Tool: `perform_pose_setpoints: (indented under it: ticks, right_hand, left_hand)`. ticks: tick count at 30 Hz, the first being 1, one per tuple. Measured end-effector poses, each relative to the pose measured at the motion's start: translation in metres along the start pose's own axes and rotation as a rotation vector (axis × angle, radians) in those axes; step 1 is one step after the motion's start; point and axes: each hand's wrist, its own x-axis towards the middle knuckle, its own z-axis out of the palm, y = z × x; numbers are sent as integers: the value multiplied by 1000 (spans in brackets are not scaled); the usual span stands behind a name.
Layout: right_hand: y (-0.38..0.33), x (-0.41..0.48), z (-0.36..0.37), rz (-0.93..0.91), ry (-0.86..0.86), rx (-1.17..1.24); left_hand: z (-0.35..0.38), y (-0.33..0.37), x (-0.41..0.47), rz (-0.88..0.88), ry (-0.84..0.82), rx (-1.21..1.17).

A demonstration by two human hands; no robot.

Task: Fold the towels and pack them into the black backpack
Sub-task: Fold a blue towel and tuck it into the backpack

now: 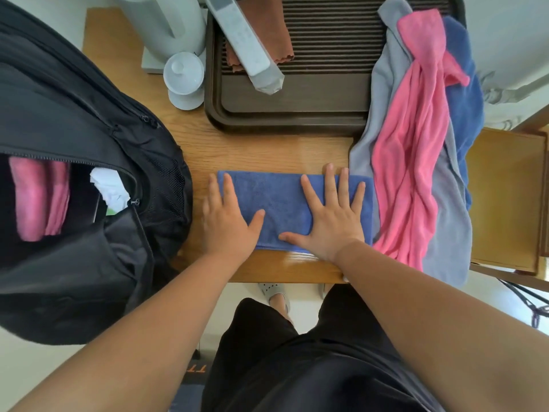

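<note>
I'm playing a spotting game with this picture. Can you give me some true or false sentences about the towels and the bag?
1. The left hand and right hand lie flat on the folded blue towel. True.
2. The black backpack is zipped shut. False: it is open, with a packed pink towel inside.
3. A loose pink towel lies on a grey towel. True.
4. The remote control lies on the bare table. False: it lies on the brown tray.

Wooden table bears backpack, blue towel, tray.
</note>
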Motion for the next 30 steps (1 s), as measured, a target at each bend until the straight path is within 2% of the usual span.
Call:
perform_pose_setpoints:
  ticks: [3, 6, 9, 18, 21, 26, 30]
  right_hand:
    - [-18, -3, -8, -96, 47, -21]
    - [-35, -7, -2, -151, -17, -65]
    - [-37, -7, 9, -93, -80, -54]
    - [-30, -4, -6, -146, -194, -7]
    - [-22, -6, -27, -146, -201, 164]
    - [16, -22, -50, 46, 43, 378]
    - [60, -33, -61, 137, -15, 631]
  left_hand:
    - [-6, 9, 5, -227, 78, -108]
    - [-7, 9, 18, -459, 89, -253]
    - [-11, 13, 25, -530, 56, -328]
    - [-39, 25, 10, -419, -54, -591]
    - [-58, 34, -2, -332, -65, -637]
    - [-75, 79, -26, -93, -48, -598]
    - [-49, 123, -36, 63, -65, -491]
